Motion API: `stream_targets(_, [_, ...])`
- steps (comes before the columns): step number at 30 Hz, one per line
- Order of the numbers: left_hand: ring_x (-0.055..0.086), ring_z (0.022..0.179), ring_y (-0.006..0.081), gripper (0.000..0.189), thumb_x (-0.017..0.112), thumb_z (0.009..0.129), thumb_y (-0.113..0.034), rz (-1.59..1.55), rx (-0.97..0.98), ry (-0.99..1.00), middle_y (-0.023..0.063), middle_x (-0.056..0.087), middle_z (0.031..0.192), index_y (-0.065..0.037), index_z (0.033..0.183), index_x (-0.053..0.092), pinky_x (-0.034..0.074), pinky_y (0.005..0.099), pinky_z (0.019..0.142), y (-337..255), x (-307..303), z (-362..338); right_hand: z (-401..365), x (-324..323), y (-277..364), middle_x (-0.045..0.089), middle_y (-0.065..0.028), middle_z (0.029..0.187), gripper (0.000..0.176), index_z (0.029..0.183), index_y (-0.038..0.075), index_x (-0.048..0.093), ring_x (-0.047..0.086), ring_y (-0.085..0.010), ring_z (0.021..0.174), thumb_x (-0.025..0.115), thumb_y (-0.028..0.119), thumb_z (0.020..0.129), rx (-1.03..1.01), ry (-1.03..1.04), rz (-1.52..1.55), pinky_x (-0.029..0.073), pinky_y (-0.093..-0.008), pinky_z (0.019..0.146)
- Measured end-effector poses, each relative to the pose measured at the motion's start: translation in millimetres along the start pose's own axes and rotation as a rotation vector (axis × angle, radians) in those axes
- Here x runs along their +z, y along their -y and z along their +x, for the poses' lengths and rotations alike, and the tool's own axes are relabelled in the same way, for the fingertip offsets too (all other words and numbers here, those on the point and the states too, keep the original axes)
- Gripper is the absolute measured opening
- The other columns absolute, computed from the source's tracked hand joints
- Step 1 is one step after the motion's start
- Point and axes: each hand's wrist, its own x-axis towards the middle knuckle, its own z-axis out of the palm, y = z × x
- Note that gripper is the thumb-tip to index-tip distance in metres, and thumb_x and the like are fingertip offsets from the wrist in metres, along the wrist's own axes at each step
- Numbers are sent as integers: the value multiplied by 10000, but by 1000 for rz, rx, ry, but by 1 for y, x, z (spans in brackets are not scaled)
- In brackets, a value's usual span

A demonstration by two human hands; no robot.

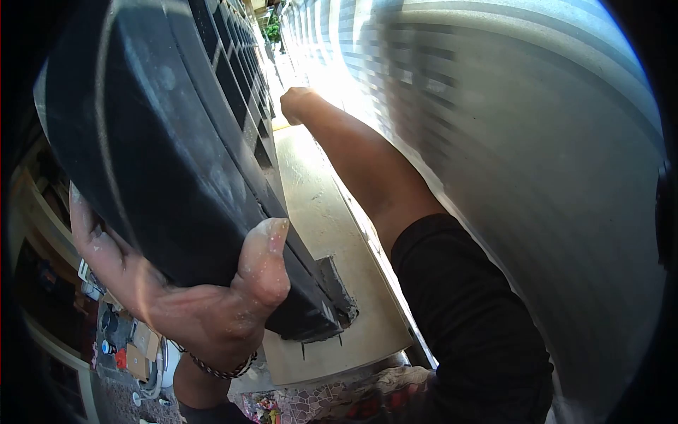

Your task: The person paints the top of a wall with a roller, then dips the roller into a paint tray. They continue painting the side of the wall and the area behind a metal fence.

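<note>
My left hand (205, 307) grips a thick black beam (162, 155) from below, with the thumb pressed along its right side. Dusty whitish smears mark the thumb and fingers, and a braided bracelet circles the wrist. The beam is close to the camera, and a dark barred grille (240, 56) runs alongside it into the distance. Beneath the beam's near end lies a pale flat ledge (307, 205) with a rough-edged dark slot (337, 286). Stretched far forward above the ledge, my right hand (298, 104) is closed. Glare and the hand's angle hide what it holds, if anything.
A large corrugated metal sheet (522, 120) rises close along the right side of my arm. Far below on the left are cardboard boxes (145, 346), a red item (121, 359) and a white bucket (169, 360). Patterned paving (318, 403) shows under the ledge.
</note>
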Motion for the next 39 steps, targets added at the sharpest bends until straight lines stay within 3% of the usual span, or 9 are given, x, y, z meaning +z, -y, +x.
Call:
stream_targets(11, [494, 1177, 245, 387, 755, 763, -134, -449, 89, 13, 187, 387, 1341, 63, 1071, 627, 428, 345, 962, -6, 5, 0, -57, -53, 5, 679, -167, 1051, 282, 1024, 27, 702, 665, -305, 961, 611, 63, 759, 38, 44, 91, 541, -388, 755])
stream_targets(19, [482, 1164, 266, 297, 727, 791, -116, -234, 223, 12, 155, 532, 1235, -212, 1072, 733, 384, 301, 945, 4, 1, -1, -112, -75, -5, 675, -136, 973, 261, 993, 46, 696, 661, -238, 840, 588, 162, 786, 364, -67, 294, 519, -357, 731])
stream_targets(21, [509, 1115, 228, 369, 771, 782, -141, -325, 406, -122, 147, 510, 1224, -84, 1137, 686, 394, 289, 954, 15, 12, 2, -134, -84, 3, 679, -164, 817, 259, 886, -12, 706, 667, -232, 697, 580, 205, 823, 385, -207, 194, 519, -357, 634])
stream_targets(24, [560, 991, 159, 753, 880, 674, -190, -422, 65, -102, 109, 503, 1152, 107, 1213, 448, 459, 276, 896, -1, 11, 2, -146, -79, 6, 673, -173, 791, 269, 863, -23, 708, 665, -251, 681, 584, 214, 827, 534, -231, 250, 513, -368, 619])
stream_targets(31, [569, 990, 175, 734, 890, 658, -221, -731, -1, -122, 116, 502, 1136, 77, 1191, 482, 480, 288, 869, -10, 7, 2, -320, -113, 69, 666, -205, 731, 230, 841, -29, 718, 629, -264, 600, 639, 185, 813, 574, -422, 287, 490, -372, 581])
stream_targets(33, [483, 1158, 228, 719, 805, 709, -58, -1033, -271, 183, 138, 498, 1206, 3, 1294, 392, 391, 328, 984, -21, -4, 10, -345, -104, 69, 662, -208, 713, 196, 860, -18, 720, 614, -244, 569, 648, 162, 831, 569, -429, 312, 473, -372, 558])
stream_targets(34, [468, 1197, 241, 916, 849, 698, -166, -571, 65, -246, 139, 464, 1239, -99, 1400, 265, 401, 366, 1003, -15, 11, 4, -356, -106, 74, 673, -213, 787, 204, 887, -11, 714, 649, -285, 671, 658, 167, 804, 590, -369, 332, 510, -381, 642])
stream_targets(35, [546, 1024, 196, 763, 892, 652, -245, -374, 181, -182, 129, 490, 1133, 76, 1203, 474, 478, 308, 880, 1, 12, 6, -367, -110, 79, 684, -219, 861, 226, 913, -5, 709, 684, -327, 774, 669, 172, 778, 613, -313, 354, 546, -390, 726])
stream_targets(39, [530, 1035, 233, 767, 891, 649, -278, -415, 92, -198, 142, 480, 1133, 75, 1194, 484, 476, 336, 894, -2, 14, 3, -371, -97, 79, 680, -216, 857, 174, 881, -10, 700, 682, -344, 795, 643, 117, 777, 507, -233, 211, 549, -406, 727])
